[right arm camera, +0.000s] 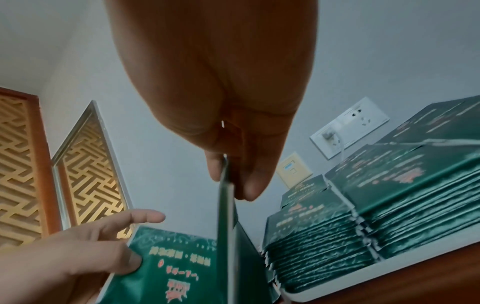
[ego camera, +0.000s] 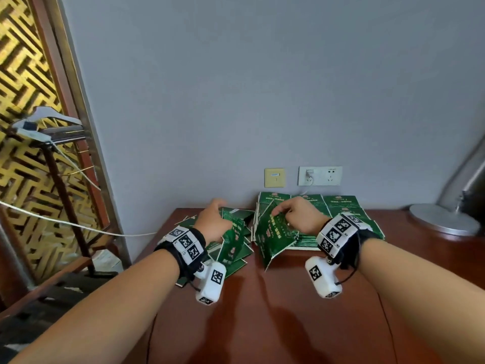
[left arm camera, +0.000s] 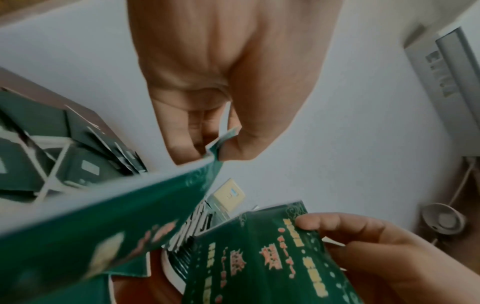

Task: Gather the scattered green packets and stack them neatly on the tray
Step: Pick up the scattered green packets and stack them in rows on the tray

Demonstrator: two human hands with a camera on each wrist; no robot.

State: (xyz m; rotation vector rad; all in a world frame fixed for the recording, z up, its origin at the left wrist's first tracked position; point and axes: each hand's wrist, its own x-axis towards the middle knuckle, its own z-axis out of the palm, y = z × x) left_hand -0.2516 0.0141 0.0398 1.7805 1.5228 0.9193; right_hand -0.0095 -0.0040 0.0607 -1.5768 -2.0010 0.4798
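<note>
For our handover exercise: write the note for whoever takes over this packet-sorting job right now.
Left hand pinches one green packet above the loose pile at table left.
Right hand pinches another packet beside the tray.
Done: several neat stacks already sit on the tray.
Left: place both held packets, then gather the remaining loose pile.
</note>
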